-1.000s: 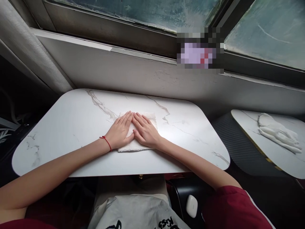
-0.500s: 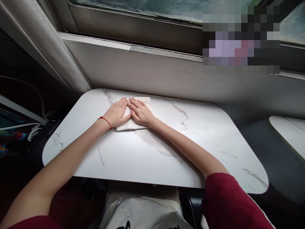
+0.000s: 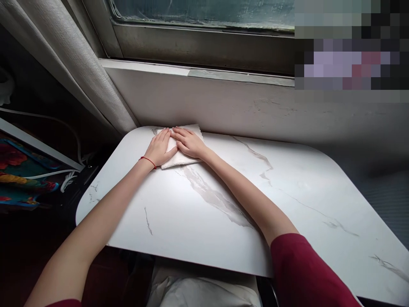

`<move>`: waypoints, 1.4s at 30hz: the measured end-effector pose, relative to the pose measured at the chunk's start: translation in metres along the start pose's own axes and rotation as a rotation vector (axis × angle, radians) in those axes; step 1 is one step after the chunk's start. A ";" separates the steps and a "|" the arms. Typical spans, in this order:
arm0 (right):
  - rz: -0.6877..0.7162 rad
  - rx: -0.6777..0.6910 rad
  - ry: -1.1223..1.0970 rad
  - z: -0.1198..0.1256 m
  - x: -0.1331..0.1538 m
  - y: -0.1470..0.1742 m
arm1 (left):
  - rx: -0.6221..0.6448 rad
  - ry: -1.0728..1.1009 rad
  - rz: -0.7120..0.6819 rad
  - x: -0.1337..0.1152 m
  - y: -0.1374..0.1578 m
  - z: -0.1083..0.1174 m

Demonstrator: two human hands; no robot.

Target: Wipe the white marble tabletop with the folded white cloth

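Observation:
A folded white cloth (image 3: 179, 160) lies flat near the far edge of a white marble-patterned table (image 3: 191, 226). My left hand (image 3: 160, 146), with a thin red cord round its wrist, presses flat on the cloth's left part, fingers stretched out. Beside it my right hand (image 3: 189, 143) rests flat on the cloth, its fingertips touching or almost touching the left hand's. Both palms cover much of the cloth. Its upper right corner, with a jagged edge, shows beyond the right hand.
Behind the table rises a pale wall (image 3: 223, 100) below a window (image 3: 204, 15). A light curtain (image 3: 79, 64) hangs at the left, with white cables (image 3: 68, 180) and a colourful printed fabric (image 3: 25, 175) under it. The upper right corner is blurred out.
Both hands have pushed the cloth closer to the table's far edge by the wall, and the cloth has turned slightly. The view has shifted left.

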State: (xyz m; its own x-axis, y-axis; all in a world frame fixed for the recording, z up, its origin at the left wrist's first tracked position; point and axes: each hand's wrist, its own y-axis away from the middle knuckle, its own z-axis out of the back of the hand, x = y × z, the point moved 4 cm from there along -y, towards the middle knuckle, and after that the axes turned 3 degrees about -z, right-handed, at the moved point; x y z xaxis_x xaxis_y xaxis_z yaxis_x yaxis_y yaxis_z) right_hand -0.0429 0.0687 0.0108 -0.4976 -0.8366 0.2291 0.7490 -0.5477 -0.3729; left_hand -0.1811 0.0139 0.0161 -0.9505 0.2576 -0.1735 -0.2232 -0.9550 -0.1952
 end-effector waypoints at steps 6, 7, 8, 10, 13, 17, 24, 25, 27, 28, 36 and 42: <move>-0.006 -0.024 -0.008 0.000 0.002 0.004 | -0.030 0.013 -0.033 0.003 0.001 -0.003; -0.005 -0.026 -0.010 0.000 0.002 0.004 | -0.029 0.013 -0.033 0.003 0.001 -0.003; -0.004 -0.026 -0.010 -0.001 0.002 0.004 | -0.024 0.012 -0.031 0.003 0.001 -0.002; -0.002 -0.023 -0.011 -0.002 0.002 0.004 | -0.013 0.009 -0.027 0.002 0.002 -0.001; -0.006 -0.016 -0.007 -0.002 0.001 0.004 | -0.004 0.005 -0.029 0.000 0.002 0.000; -0.002 -0.020 -0.001 -0.002 0.002 0.003 | -0.010 0.000 -0.032 -0.002 0.002 0.002; 0.003 -0.038 0.024 0.001 0.006 0.004 | 0.010 -0.036 -0.027 -0.001 0.002 0.002; 0.002 -0.039 0.027 0.001 0.006 0.004 | 0.003 -0.034 -0.031 0.000 0.002 0.002; -0.003 -0.040 0.032 0.001 0.007 0.004 | -0.010 -0.032 -0.044 0.000 0.003 0.002; -0.006 -0.040 0.035 0.001 0.007 0.004 | -0.014 -0.035 -0.049 0.000 0.003 0.002; -0.027 -0.012 0.050 0.008 0.023 0.010 | -0.018 -0.065 -0.009 -0.009 0.017 0.006; -0.020 -0.035 0.043 0.007 0.050 0.021 | 0.004 -0.049 -0.010 -0.010 0.049 0.017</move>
State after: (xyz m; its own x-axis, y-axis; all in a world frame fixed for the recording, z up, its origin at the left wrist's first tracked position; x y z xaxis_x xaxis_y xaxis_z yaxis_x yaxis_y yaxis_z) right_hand -0.0488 0.0151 0.0209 -0.5317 -0.8234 0.1980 0.7231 -0.5631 -0.4001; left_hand -0.1860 -0.0383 0.0244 -0.9578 0.2594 -0.1241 -0.2332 -0.9531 -0.1930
